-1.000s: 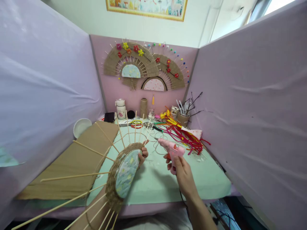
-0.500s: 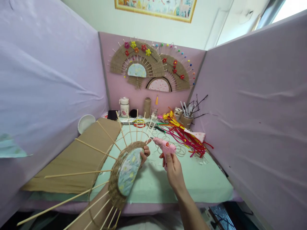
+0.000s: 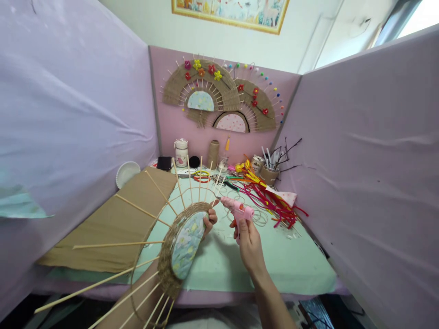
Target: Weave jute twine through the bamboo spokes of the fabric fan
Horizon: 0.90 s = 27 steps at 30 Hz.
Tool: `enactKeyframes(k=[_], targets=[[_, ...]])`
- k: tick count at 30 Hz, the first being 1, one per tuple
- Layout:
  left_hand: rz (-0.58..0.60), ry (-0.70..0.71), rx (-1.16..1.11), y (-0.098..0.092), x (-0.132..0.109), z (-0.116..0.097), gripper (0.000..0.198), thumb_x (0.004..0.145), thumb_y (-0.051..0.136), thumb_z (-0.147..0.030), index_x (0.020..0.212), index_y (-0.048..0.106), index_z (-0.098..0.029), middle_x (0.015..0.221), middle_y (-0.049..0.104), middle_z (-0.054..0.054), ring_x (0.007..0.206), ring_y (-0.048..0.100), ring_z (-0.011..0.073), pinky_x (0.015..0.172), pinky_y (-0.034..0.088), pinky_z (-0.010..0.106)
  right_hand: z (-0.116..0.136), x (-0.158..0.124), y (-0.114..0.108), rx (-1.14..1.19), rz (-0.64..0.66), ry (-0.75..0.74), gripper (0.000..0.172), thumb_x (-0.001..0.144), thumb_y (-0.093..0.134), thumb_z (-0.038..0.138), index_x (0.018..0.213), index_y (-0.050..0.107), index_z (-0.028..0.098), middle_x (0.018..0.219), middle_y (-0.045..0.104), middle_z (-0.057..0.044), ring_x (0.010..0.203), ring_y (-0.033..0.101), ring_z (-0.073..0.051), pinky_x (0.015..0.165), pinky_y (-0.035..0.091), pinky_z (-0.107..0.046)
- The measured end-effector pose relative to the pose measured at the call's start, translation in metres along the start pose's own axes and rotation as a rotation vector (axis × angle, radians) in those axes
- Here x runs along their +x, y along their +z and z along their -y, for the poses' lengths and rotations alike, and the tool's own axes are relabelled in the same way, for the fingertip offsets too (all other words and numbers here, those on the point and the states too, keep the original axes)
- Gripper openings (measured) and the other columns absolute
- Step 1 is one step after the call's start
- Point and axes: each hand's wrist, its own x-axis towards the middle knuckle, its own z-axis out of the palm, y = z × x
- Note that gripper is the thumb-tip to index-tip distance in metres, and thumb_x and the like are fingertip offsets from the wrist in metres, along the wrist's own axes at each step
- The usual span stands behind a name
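Note:
My left hand (image 3: 210, 220) grips the right end of a half-round woven fan (image 3: 188, 244), its thumb on the front and the other fingers partly hidden. The fan has a pale blue floral fabric centre, a band of wound twine and several bare wooden sticks fanning outward. A loose strand of twine loops across those sticks. In my right hand (image 3: 249, 242) is a pink hot glue gun (image 3: 239, 210), fingers wrapped round its handle. The gun's nozzle points left, close to the end stick by my left fingertips; whether it touches cannot be made out.
Brown cloth (image 3: 113, 228) covers the table's left side. Behind the fan lie scissors (image 3: 201, 177), pliers (image 3: 230, 185) and loose twine. Red and yellow pipe cleaners (image 3: 270, 201) spread at right, near a pot of twigs (image 3: 269, 173). A twine spool (image 3: 213, 154) and a white jar (image 3: 181, 153) stand behind.
The whole view has shifted slightly, moving the scene to the right. Both hands keep their holds, and the glue gun's nozzle stays near the fan's end stick.

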Motion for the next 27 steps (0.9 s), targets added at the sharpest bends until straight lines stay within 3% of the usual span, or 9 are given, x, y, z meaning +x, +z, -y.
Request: enactKeyframes(k=[2, 15, 24, 27], targets=[[0.003, -0.089, -0.039, 0.003, 0.001, -0.001, 0.017, 0.088, 0.04, -0.011, 0.099, 0.05, -0.018, 0.077, 0.056, 0.002, 0.062, 0.058, 0.0088, 0.055, 0.051, 0.012, 0.0, 0.0, 0.0, 0.002, -0.002, 0.006, 0.042, 0.091, 0.032, 0.056, 0.081, 0.054, 0.021, 0.062, 0.049, 0.001, 0.056, 0.047, -0.015, 0.054, 0.038, -0.028], [0.032, -0.114, -0.134, 0.013, -0.001, -0.001, 0.012, 0.09, 0.039, -0.011, 0.09, 0.048, -0.018, 0.077, 0.052, 0.001, 0.062, 0.054, 0.008, 0.058, 0.052, 0.011, -0.001, 0.0, 0.002, 0.021, -0.007, 0.009, 0.042, 0.091, 0.033, 0.057, 0.08, 0.053, 0.021, 0.066, 0.053, 0.0, 0.057, 0.048, -0.015, 0.054, 0.039, -0.028], [0.005, -0.083, -0.131, 0.012, -0.003, 0.0, 0.011, 0.091, 0.038, -0.011, 0.095, 0.047, -0.015, 0.081, 0.051, 0.004, 0.065, 0.055, 0.0085, 0.059, 0.053, 0.012, -0.003, 0.0, 0.003, 0.033, -0.021, 0.0, 0.041, 0.092, 0.034, 0.054, 0.081, 0.053, 0.02, 0.071, 0.055, -0.001, 0.059, 0.049, -0.014, 0.055, 0.04, -0.027], [-0.026, 0.011, -0.12, 0.01, -0.002, 0.003, 0.015, 0.09, 0.037, -0.007, 0.098, 0.048, -0.013, 0.082, 0.051, 0.005, 0.063, 0.055, 0.0085, 0.059, 0.053, 0.014, -0.004, 0.0, 0.003, 0.037, -0.028, -0.003, 0.041, 0.091, 0.035, 0.054, 0.08, 0.054, 0.02, 0.069, 0.055, -0.001, 0.058, 0.049, -0.014, 0.053, 0.039, -0.027]])
